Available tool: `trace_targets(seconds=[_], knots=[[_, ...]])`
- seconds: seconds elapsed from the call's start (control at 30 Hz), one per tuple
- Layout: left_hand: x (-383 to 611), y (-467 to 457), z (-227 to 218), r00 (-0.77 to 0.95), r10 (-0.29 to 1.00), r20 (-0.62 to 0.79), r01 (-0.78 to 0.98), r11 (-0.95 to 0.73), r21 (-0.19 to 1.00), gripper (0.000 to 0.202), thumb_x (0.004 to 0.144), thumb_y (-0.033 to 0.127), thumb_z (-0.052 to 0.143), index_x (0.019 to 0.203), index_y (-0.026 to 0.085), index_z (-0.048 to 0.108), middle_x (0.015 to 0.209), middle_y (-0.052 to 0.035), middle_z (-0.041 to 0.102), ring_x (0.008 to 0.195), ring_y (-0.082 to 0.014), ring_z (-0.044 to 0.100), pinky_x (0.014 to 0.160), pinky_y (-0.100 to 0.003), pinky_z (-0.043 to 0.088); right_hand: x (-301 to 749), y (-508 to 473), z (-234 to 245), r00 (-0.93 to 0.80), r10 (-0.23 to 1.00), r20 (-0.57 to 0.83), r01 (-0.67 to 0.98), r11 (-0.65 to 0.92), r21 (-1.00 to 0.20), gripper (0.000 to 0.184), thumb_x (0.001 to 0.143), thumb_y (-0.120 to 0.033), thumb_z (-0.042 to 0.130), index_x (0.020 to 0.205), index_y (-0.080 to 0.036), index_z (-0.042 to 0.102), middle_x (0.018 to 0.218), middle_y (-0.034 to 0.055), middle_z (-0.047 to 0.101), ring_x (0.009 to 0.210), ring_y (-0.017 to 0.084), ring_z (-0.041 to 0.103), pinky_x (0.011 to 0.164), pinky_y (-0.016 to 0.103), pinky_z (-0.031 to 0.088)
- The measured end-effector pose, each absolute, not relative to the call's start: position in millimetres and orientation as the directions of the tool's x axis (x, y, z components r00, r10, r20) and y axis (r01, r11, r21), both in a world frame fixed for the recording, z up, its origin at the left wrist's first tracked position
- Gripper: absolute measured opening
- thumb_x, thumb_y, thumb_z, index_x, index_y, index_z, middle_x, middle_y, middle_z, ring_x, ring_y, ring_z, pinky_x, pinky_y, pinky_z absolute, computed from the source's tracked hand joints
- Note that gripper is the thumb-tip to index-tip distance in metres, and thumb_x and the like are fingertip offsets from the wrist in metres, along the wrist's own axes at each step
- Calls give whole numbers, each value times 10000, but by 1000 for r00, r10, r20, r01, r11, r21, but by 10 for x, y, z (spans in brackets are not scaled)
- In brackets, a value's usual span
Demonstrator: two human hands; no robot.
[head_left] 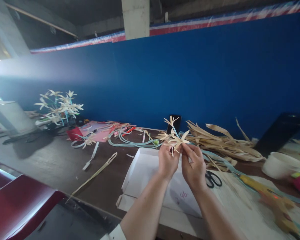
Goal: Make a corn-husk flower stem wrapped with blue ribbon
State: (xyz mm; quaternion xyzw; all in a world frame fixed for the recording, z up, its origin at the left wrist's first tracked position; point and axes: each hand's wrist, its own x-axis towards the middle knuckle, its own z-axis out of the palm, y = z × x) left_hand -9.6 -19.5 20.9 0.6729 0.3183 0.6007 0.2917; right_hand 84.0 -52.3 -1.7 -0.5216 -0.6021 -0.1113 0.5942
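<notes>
Above a white box lid [145, 170], both hands meet at a spray of pale husk flowers [178, 141] on a light blue stem. My left hand [168, 158] is closed around its lower part; the fingertips are partly hidden by the petals. Thumb and fingers of my right hand [193, 161] pinch the front flower at its right side. Dried husk strips [215, 138] lie behind and right of my hands. Black-handled scissors [213, 179] rest beside my right wrist.
A yellow glue gun [267, 193] lies at right, near a white cup [282, 165]. Light blue tubing [130, 144] and red scraps cover the table's back. Finished-looking flowers [61, 106] stand at left. A blue partition [190, 73] closes off the rear; a red chair [22, 206] is front left.
</notes>
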Motion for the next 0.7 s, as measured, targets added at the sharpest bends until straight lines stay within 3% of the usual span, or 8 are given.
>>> trace_targets(seconds=[0.23, 0.43, 0.57, 0.7], knots=[[-75, -178, 162, 25, 794, 607, 24, -608, 794, 164, 817, 272, 561, 886, 162, 662, 893, -62, 667, 853, -162, 614, 790, -280, 484, 886, -569, 86, 363, 605, 709, 563, 464, -684, 295, 837, -321, 552, 1100, -254, 666, 968, 59, 643, 894, 195, 600, 805, 348, 479], [-85, -147, 138, 88, 787, 610, -23, -611, 791, 130, 802, 245, 574, 869, 163, 650, 901, -55, 662, 857, -158, 612, 767, -269, 482, 952, -554, 171, 460, 752, 472, 305, 365, -879, 289, 772, -417, 616, 936, -202, 719, 861, 49, 699, 842, 208, 632, 822, 358, 468], [-116, -123, 138, 128, 783, 609, 20, -616, 787, 119, 795, 230, 574, 848, 158, 653, 910, -58, 654, 843, -148, 605, 735, -248, 474, 953, -542, 145, 461, 757, 464, 279, 372, -885, 311, 762, -425, 617, 938, -187, 712, 879, 59, 701, 833, 208, 634, 805, 354, 474], [-152, -145, 172, 171, 777, 606, 59, -622, 781, 148, 811, 247, 562, 884, 160, 657, 877, -53, 646, 807, -141, 592, 728, -244, 457, 968, -526, 79, 418, 688, 594, 443, 417, -794, 270, 809, -391, 569, 956, -205, 698, 908, 56, 680, 829, 193, 619, 801, 346, 468]])
